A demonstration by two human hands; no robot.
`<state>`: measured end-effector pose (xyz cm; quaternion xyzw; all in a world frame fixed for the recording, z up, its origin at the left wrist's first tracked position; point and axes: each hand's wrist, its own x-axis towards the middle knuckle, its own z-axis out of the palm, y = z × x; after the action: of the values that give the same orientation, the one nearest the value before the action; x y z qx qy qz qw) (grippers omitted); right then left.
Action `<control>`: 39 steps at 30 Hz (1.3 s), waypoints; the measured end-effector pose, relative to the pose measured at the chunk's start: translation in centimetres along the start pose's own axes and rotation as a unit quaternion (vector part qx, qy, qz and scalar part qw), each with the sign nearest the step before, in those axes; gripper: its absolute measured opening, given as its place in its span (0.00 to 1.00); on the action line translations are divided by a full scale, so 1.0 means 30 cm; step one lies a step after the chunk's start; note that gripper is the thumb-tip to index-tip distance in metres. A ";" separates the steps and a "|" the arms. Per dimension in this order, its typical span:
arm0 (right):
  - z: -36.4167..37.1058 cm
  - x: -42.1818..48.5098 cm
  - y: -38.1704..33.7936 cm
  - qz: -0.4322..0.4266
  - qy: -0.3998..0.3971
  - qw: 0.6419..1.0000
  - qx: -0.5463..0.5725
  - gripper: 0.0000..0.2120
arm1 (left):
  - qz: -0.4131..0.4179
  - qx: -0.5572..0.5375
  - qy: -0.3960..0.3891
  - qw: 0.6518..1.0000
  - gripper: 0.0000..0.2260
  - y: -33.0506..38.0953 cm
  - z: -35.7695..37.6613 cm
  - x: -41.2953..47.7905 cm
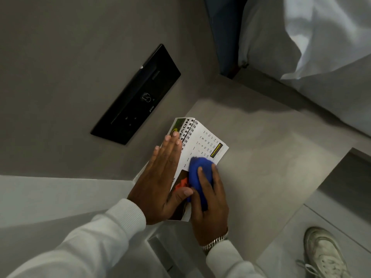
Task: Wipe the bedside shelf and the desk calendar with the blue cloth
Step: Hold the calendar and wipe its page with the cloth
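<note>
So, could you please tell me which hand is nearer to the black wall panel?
Left. The left hand lies flat on the desk calendar, fingertips just below the wall panel; the right hand, pressing the blue cloth, sits farther away.

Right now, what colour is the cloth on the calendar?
Blue cloth, clearest in the head view.

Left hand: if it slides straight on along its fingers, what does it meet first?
Probably the spiral binding of the desk calendar, just past the left hand fingertips; depth is unclear.
</note>
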<state>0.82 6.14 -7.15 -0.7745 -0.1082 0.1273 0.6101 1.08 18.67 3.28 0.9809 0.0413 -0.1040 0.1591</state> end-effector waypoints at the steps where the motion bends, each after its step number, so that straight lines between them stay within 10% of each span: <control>1: 0.003 -0.027 0.000 -0.004 -0.007 1.000 -0.005 0.24 | 0.001 0.001 -0.002 1.000 0.37 0.001 -0.001 0.000; 39: 0.082 0.042 -0.035 -0.067 0.083 0.994 0.035 0.23 | 0.035 -0.014 0.015 0.999 0.37 -0.023 0.019 -0.006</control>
<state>1.19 9.04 -6.76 -0.7518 -0.1040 0.0254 0.6507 0.70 19.14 2.58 0.9809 0.0109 -0.0831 0.1757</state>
